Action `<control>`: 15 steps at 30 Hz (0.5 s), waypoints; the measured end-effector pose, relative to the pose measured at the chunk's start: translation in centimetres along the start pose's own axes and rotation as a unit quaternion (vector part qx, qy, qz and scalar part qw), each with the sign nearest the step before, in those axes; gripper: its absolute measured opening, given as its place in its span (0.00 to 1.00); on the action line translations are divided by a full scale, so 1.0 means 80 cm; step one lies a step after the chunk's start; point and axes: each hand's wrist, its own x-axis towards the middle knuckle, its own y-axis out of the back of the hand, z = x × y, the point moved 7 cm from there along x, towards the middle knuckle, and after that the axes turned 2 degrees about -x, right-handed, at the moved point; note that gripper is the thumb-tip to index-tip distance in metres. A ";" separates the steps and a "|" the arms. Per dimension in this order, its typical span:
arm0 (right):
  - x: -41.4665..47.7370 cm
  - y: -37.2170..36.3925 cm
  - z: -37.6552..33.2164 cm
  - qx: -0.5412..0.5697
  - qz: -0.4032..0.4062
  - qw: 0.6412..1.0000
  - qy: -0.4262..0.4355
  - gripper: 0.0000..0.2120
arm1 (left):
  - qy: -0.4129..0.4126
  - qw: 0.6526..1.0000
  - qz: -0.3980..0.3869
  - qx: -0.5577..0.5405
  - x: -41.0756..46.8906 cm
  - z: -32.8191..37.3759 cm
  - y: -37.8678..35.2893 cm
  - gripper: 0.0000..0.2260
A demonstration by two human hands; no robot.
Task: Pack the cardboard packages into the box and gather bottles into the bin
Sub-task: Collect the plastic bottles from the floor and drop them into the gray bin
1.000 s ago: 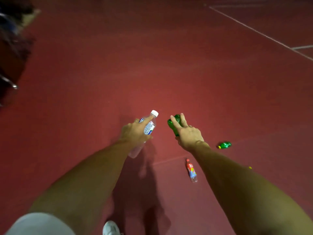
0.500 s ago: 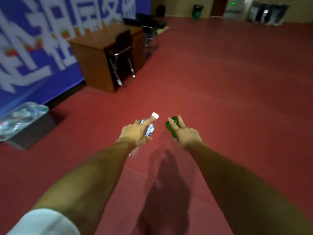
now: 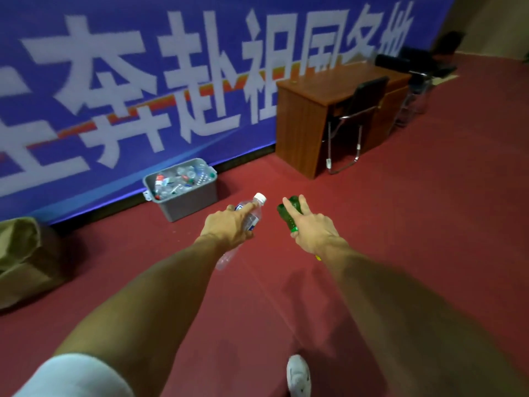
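Note:
My left hand (image 3: 229, 226) grips a clear water bottle (image 3: 253, 214) with a white cap and a blue label. A green bottle (image 3: 289, 213) is held in my right hand (image 3: 313, 230), its yellow cap end poking out below the palm. Both hands are stretched out in front of me, side by side. A grey plastic bin (image 3: 189, 197) holding several empty bottles stands on the red floor against the blue banner wall, ahead and to the left of my hands. A brown cardboard box (image 3: 25, 262) sits at the left edge, partly cut off.
A wooden desk (image 3: 309, 110) with a black chair (image 3: 360, 116) tucked under it stands to the right of the bin. More chairs (image 3: 420, 70) are behind it. My white shoe (image 3: 299, 375) shows at the bottom. Red floor spreads to the right.
The view has swung left, bringing the bin from the far left edge to just ahead of my hands. Both hands keep holding their bottles.

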 end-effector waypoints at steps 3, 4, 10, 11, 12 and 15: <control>0.092 0.026 -0.020 -0.010 0.004 0.999 0.050 0.39 | 0.038 0.999 0.022 0.007 0.062 -0.041 0.024 0.33; 0.121 0.035 -0.023 -0.013 0.003 0.998 0.064 0.39 | 0.053 0.998 0.029 0.008 0.082 -0.053 0.033 0.33; 0.278 0.086 -0.057 -0.034 -0.007 0.990 0.139 0.39 | 0.141 0.989 0.043 -0.014 0.181 -0.133 0.074 0.31; 0.302 0.093 -0.066 -0.037 -0.007 0.988 0.149 0.40 | 0.153 0.987 0.046 -0.014 0.196 -0.148 0.080 0.31; 0.325 0.097 -0.077 -0.039 -0.010 0.987 0.159 0.40 | 0.163 0.985 0.049 -0.011 0.211 -0.163 0.085 0.31; 0.394 0.106 -0.116 -0.042 -0.015 0.981 0.191 0.40 | 0.188 0.980 0.059 -0.010 0.254 -0.210 0.097 0.30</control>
